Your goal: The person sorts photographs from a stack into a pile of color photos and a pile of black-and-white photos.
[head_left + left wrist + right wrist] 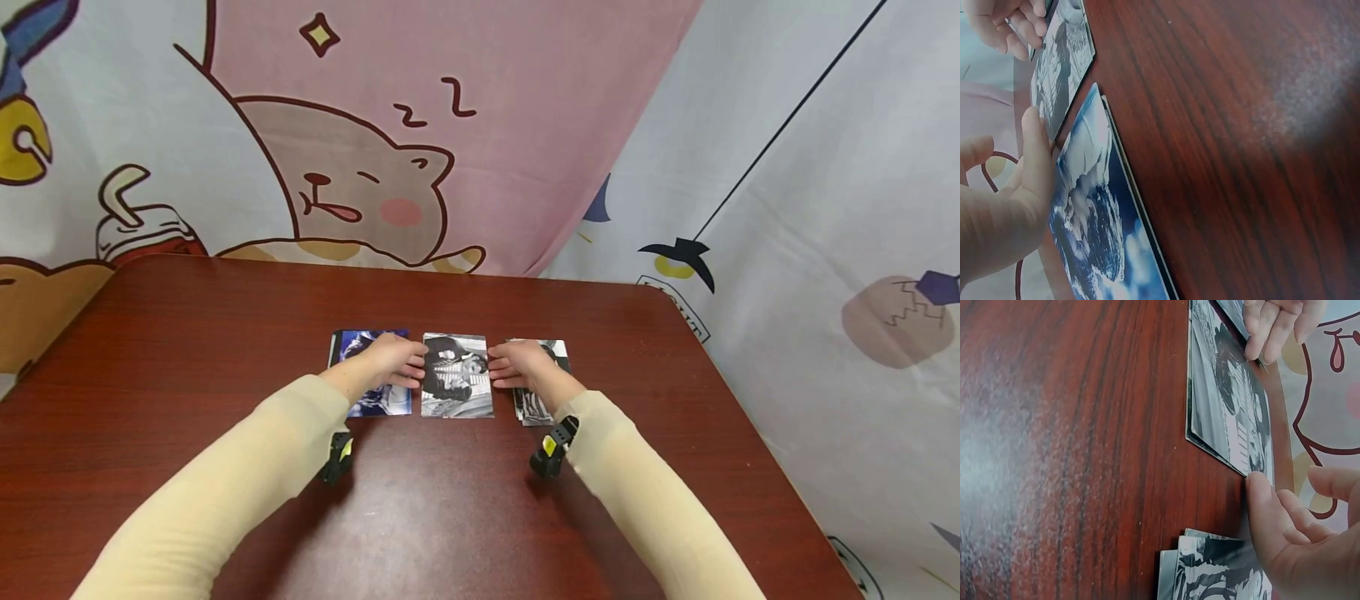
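In the head view a black-and-white photo card (456, 383) tops a thin, neat pile on the table, between my hands. My left hand (392, 358) reaches over a pile topped by a blue-tinted photo card (388, 402), its relaxed fingertips right at the middle pile's left edge. From the other side my right hand (522, 363) extends loose fingers to the middle pile's right edge. Beneath that hand lies a third pile of black-and-white photo cards (1219, 569), unevenly stacked and partly hidden. The right wrist view shows the right fingertips (1257, 481) beside the middle pile's corner.
The piles lie in a row on a dark red-brown wooden table (442, 508). Behind it hangs a cloth (555, 108) printed with cartoon figures, and the table's far edge runs close along it. Each wrist wears a small black camera (553, 448).
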A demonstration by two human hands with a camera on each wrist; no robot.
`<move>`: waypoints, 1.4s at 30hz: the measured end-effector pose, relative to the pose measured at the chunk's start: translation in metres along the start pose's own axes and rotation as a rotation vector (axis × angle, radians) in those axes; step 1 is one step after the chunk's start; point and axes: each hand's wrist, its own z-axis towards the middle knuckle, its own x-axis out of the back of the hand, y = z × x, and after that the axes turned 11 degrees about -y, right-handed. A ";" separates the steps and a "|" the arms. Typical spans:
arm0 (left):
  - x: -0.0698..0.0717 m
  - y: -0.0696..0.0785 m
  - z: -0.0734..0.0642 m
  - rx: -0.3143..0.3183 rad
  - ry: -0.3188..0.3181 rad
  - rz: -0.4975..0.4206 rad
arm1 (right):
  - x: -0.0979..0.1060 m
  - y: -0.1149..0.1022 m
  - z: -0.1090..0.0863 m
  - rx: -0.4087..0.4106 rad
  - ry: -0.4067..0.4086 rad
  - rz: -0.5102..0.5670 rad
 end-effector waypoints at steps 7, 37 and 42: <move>0.001 -0.001 0.001 -0.047 0.055 -0.053 | -0.002 -0.002 0.001 0.008 0.007 0.025; -0.001 0.001 0.005 -0.106 0.106 -0.039 | -0.001 -0.005 -0.003 0.002 -0.028 0.036; -0.001 0.000 0.008 -0.103 0.101 -0.037 | -0.001 -0.006 -0.004 0.024 -0.032 0.015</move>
